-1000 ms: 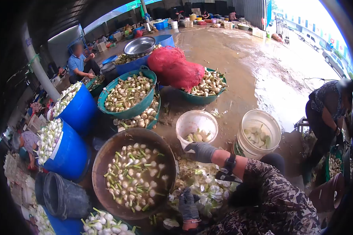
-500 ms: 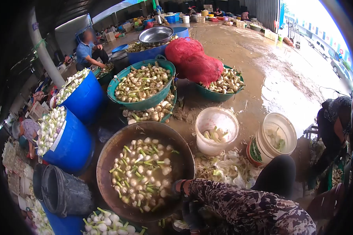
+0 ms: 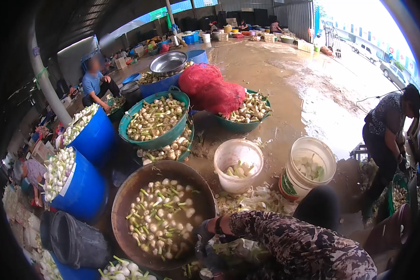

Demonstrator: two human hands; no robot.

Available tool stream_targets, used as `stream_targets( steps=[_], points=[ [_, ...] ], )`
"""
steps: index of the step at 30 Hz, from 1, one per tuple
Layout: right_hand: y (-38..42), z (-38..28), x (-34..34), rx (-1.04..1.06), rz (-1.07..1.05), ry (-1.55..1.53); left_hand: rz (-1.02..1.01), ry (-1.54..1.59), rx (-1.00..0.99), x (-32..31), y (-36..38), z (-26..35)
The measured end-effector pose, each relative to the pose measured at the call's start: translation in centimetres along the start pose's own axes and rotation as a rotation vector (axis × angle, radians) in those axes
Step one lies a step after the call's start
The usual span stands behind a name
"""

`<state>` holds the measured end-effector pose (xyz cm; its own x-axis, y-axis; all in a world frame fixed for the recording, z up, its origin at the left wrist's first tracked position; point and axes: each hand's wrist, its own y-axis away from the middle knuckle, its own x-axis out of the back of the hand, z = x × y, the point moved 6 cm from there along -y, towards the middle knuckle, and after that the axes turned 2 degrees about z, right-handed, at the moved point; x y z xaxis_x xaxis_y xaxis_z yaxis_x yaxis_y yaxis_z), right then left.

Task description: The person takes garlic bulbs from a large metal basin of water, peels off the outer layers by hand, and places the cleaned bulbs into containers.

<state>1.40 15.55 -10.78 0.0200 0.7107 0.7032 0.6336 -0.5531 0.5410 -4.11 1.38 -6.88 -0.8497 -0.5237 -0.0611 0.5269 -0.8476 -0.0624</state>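
A wide rust-brown basin (image 3: 121, 219) holds murky water and many floating white bulbs with green stems (image 3: 161, 219), which look like garlic. My right hand (image 3: 203, 233), in a dark grey glove with a black band at the wrist, is at the basin's right rim. Its fingers are blurred and dark, so what they may hold is hidden. Close below it, my left hand (image 3: 211, 262), also dark-gloved, shows only in part near the bottom edge. Its fingers do not show clearly. Peeled bulbs (image 3: 126, 270) fill a container at the bottom edge.
Two white buckets (image 3: 238, 144) (image 3: 329, 154) hold trimmings, with pale peelings (image 3: 261, 198) heaped around them. Blue barrels (image 3: 86, 186) of bulbs, black buckets (image 3: 81, 240), green tubs (image 3: 149, 140) and red mesh sacks (image 3: 214, 88) stand around. Co-workers (image 3: 95, 84) (image 3: 387, 135) are on both sides.
My right hand has drawn back from over the water to the basin's right rim. My left hand has shifted left. The view has swung, and the co-worker at right shows more fully.
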Motion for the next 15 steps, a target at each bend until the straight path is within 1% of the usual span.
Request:
stream_targets(
  steps=[2, 3, 4, 5, 6, 7, 8, 9, 10, 12, 13, 14, 15],
  points=[
    [1.9, -1.0, 1.0, 0.187, 0.211, 0.061, -0.02, 0.007, 0.054, 0.2, -0.7, -2.5],
    [3.4, -1.3, 1.9, 0.168, 0.241, 0.128, -0.029, 0.008, 0.072, -0.1, -1.2, -3.2],
    [4.8, -1.7, 2.5, 0.164, 0.25, 0.124, -0.167, 0.623, -0.139, -0.8, -2.0, -2.2],
    [6.0, -1.1, 3.6, 0.079, 0.365, -0.038, -0.217, 0.933, -0.249, -0.9, -1.6, -0.6],
    [7.2, -0.5, 4.4, -0.005, 0.477, -0.204, -0.312, 1.244, -0.352, -1.3, -1.0, 2.5],
    [9.1, 0.4, 4.8, -0.053, 0.621, -0.35, -0.161, 0.395, -0.268, -2.0, -0.1, 3.9],
    [11.0, 1.2, 4.5, -0.05, 0.596, -0.556, 0.004, -0.447, -0.158, -2.0, 0.6, 5.0],
    [13.0, 2.0, 4.2, -0.053, 0.576, -0.761, -0.068, -0.412, -0.187, -3.1, 1.2, 5.4],
    [13.7, 3.6, 1.9, -0.217, 0.44, -1.116, -0.142, -0.373, -0.212, -4.1, 1.8, 5.7],
    [19.5, 2.5, 0.8, -0.292, 0.382, -1.443, -0.573, -0.321, -0.145, -8.0, 4.6, 8.0],
    [19.7, 4.4, -0.7, -0.302, 0.459, -1.399, -0.574, -0.319, -0.218, -8.3, 5.4, 6.4],
    [19.8, 5.9, -2.1, -0.31, 0.534, -1.353, -0.584, -0.328, -0.218, -8.4, 5.6, 5.9],
    [24.1, 3.6, 0.1, -0.267, 0.521, -1.325, -0.636, -0.329, -0.163, -8.9, 5.7, 5.3]
  ],
)
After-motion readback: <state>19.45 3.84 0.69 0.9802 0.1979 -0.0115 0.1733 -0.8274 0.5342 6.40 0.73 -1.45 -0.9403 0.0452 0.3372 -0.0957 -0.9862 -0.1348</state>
